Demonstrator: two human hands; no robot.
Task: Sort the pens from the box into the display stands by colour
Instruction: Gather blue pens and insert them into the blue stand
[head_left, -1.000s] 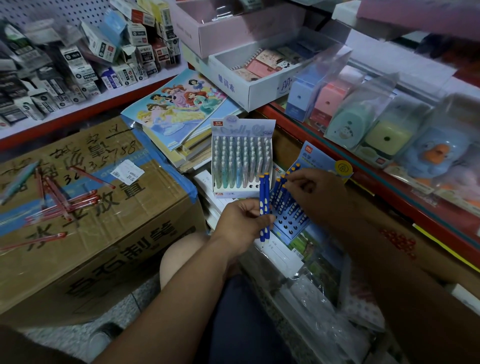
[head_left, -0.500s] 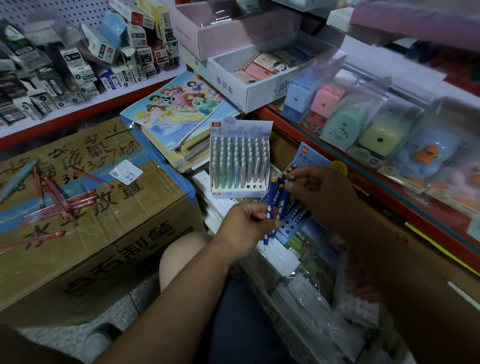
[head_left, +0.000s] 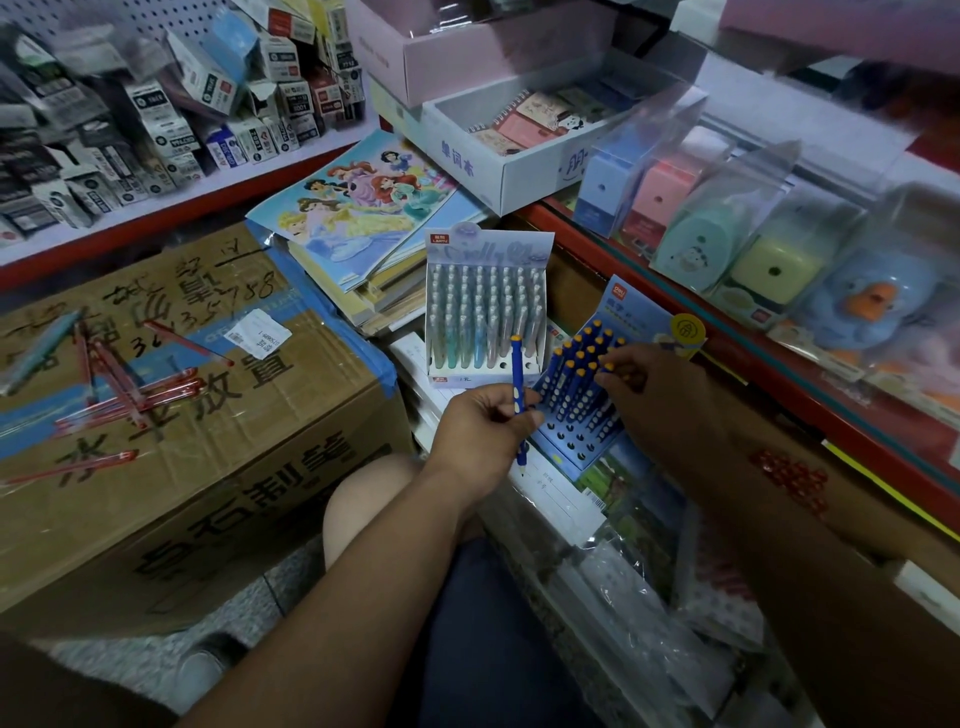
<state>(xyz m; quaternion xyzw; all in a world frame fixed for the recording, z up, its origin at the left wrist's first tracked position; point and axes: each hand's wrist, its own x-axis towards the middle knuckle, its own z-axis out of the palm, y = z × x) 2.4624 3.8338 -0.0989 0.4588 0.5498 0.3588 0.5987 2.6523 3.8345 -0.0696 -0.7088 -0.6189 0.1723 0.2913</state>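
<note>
Left hand (head_left: 483, 422) pinches one dotted blue pen with an orange cap (head_left: 516, 364) upright, just left of the slanted blue perforated display stand (head_left: 566, 442); right hand (head_left: 661, 401) pinches the matching pens (head_left: 577, 375) slotted there; thin red pens (head_left: 120, 385) lie on the brown cardboard box (head_left: 218, 467), far left.

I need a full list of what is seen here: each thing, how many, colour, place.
cardboard box: one, brown, left
loose pens: several, red, on the cardboard box
colouring books: stack, colourful, behind the box
pastel pen stand: one, white, centre
blue pen stand: one, blue, right of centre, partly filled
sharpeners: several, pastel, right shelf
small cartons: many, mostly white, left shelf
blue pen: one, in the left hand
left hand: grips the blue pen
right hand: fingertips at pens in the blue pen stand
</note>
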